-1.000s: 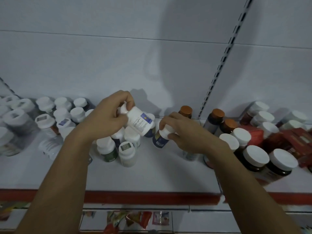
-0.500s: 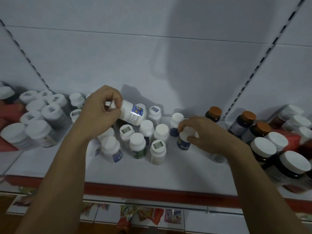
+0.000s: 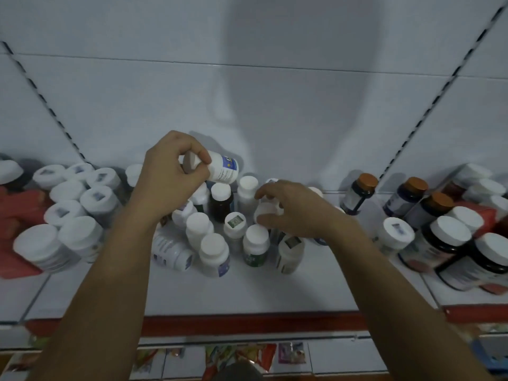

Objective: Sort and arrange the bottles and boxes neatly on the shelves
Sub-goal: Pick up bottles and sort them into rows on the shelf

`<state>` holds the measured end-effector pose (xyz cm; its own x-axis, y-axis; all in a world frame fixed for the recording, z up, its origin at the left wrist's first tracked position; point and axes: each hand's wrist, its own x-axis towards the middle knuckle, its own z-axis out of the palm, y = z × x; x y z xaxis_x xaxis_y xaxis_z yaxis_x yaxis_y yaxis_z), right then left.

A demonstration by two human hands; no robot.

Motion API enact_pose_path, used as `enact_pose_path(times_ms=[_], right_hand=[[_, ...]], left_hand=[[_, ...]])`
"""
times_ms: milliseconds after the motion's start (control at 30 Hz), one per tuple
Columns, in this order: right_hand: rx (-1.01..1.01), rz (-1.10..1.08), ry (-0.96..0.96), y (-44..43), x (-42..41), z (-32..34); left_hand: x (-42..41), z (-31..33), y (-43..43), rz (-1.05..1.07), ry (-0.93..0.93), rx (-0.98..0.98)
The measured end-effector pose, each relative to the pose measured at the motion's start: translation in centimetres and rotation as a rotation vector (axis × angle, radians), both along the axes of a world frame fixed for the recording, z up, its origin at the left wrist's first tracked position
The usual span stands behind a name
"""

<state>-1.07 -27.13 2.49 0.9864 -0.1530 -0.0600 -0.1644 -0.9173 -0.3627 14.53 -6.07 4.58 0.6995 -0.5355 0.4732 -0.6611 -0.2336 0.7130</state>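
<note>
Most white-capped plastic bottles (image 3: pixel 214 253) jumbled on white shelf (image 3: pixel 247 292); sorting judged barely begun. Left hand (image 3: pixel 170 177) grips tilted white blue-labelled bottle (image 3: pixel 224 167) above jumble. Right hand (image 3: pixel 291 213) clasps round white cap (image 3: pixel 268 210) within it.

Two hands (image 3: pixel 170 177) and three orange-capped bottles (image 3: pixel 367 181) show.

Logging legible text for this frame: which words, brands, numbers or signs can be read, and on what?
No text reads clearly.
White bottle in the left hand: blue label with fine print, blurred.
White-capped bottle gripped by the right hand: label hidden.
Lid stickers on standing bottles: too small.
Brown-capped bottles: labels blurred.
Packets below the shelf: blurred.
</note>
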Motion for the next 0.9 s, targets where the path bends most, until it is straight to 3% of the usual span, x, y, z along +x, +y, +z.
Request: enact_pose_path(times_ms=[100,233,333,467,600,733,900], right_hand=[[-0.117,-0.021,0.124,1.1,1.1,-0.3],[-0.077,-0.238,0.074,0.3,0.9,0.1],[0.052,-0.428,-0.009,-1.0,0.2,0.4],[0.073,-0.545,-0.190,-2.0,-0.4,0.6],[0.056,-0.532,-0.245,-2.4,-1.0,0.5],[0.056,-0.451,-0.262,-3.6,-0.8,0.8],[-0.037,-0.270,0.000,-3.7,-0.1,1.3]], left_hand=[[0.8,0.4,1.1,-0.046,-0.009,-0.013],[2.1,0.6,2.6,-0.124,0.005,-0.005],[2.6,0.5,2.7,-0.212,0.042,-0.018],[2.8,0.1,1.5,-0.313,0.100,-0.028],[1.3,-0.2,-1.5,-0.394,0.062,0.042],[-0.8,-0.4,-4.9,-0.546,-0.076,0.276],[-1.7,-1.4,-6.7,-0.582,-0.135,0.549]])
